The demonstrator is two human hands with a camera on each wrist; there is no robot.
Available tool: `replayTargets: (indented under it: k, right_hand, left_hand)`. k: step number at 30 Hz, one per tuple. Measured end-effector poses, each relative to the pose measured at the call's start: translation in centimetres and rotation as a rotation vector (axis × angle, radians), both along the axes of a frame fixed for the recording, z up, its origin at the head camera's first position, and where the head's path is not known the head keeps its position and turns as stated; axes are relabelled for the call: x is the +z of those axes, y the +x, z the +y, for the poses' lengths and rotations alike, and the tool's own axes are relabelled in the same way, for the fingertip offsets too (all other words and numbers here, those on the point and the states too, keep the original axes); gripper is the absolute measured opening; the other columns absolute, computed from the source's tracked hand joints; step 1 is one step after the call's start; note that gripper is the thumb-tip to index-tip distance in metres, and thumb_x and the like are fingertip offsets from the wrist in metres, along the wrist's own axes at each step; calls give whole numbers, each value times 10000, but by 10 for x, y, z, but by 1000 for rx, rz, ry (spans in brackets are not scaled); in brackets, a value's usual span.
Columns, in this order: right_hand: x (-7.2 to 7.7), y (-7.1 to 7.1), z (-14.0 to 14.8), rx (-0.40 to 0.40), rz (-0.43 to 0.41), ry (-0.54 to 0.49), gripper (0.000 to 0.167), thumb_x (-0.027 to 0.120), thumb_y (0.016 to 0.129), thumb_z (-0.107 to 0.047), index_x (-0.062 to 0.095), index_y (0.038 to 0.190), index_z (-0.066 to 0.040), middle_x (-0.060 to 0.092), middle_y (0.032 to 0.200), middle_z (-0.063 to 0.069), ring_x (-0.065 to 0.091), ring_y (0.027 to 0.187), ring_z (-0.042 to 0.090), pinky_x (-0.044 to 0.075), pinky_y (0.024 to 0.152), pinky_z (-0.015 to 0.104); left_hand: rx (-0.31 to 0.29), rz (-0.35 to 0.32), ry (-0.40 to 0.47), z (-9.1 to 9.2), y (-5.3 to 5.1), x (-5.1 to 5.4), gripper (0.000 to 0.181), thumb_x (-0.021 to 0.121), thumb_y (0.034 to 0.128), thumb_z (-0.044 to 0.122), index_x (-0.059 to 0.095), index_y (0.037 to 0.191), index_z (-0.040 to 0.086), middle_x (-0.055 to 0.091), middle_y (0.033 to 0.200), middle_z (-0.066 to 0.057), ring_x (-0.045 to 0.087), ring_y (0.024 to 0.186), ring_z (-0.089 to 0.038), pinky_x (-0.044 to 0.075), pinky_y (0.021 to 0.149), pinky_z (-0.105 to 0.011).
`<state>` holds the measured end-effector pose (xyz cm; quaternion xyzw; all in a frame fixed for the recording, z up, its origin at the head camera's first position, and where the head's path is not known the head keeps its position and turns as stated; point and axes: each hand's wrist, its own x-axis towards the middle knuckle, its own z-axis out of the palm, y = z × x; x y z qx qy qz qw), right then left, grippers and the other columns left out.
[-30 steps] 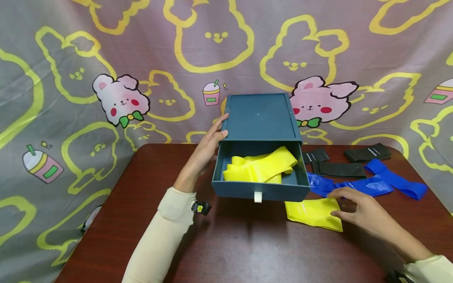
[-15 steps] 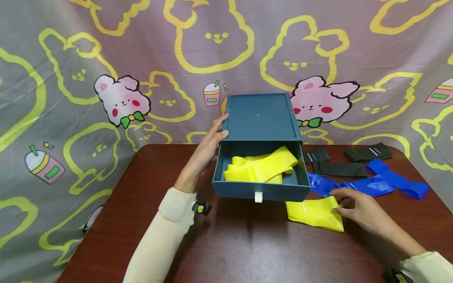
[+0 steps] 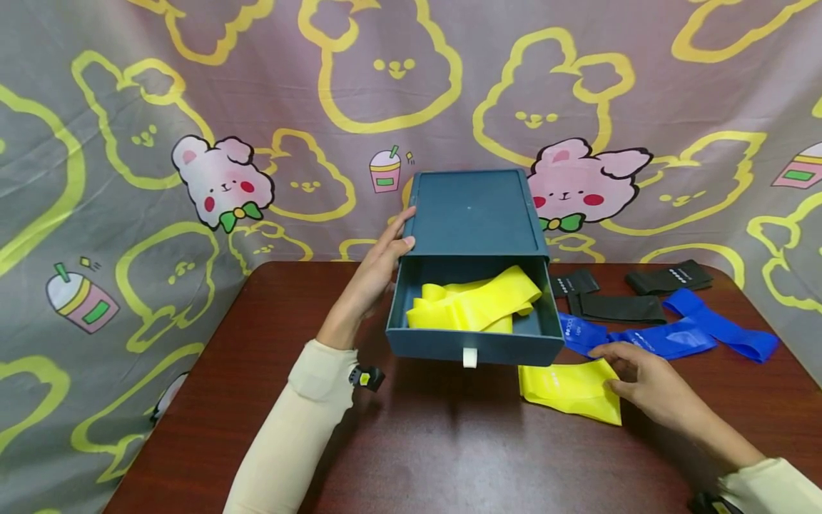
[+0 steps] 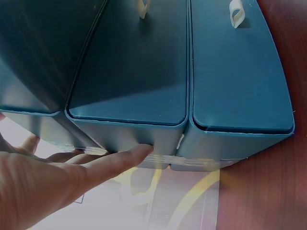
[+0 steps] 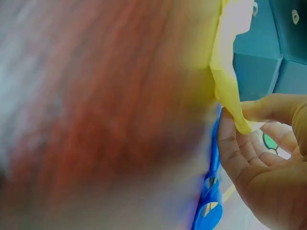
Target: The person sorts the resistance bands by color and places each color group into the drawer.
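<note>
Cabinet [image 3: 472, 214] braced along its side by left hand [image 3: 371, 277], fingers outstretched, presumably for steadiness; near yellow band [image 3: 568, 389] pinched by right hand [image 3: 661, 385].

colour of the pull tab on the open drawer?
White. The pull tab on the open drawer shows best in the head view.

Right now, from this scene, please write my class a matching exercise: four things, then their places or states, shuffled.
1. Left hand
2. Right hand
3. Black bands
4. Open drawer

A. Lying right of the drawer unit
B. Pinching a yellow band
C. Has yellow bands inside
D. Touching the drawer unit's left side

Pairs: 1-D, 2-B, 3-A, 4-C
</note>
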<state>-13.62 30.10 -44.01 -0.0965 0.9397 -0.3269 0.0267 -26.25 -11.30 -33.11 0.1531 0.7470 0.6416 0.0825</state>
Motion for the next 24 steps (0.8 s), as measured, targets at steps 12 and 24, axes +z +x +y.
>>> replayTargets:
  k: [12, 24]
  right_hand:
    - [47, 4, -2, -41, 112, -11, 401, 748, 909, 9, 720, 1276, -150, 688, 1283, 123, 602, 1053, 185, 586, 766, 224]
    - [106, 3, -8, -78, 280, -103, 390, 706, 945, 52, 683, 1316, -67, 585, 1158, -200, 546, 900, -66, 533, 679, 78]
  left_hand:
    - [1, 0, -1, -1, -1, -1, 564, 454, 1075, 412, 301, 1610, 500, 120, 1761, 101, 425, 1449, -422, 568, 953, -606]
    - [-8, -4, 10, -1, -1, 0, 580, 461, 1072, 413, 289, 1623, 479, 118, 1763, 84, 403, 1465, -450, 526, 985, -680]
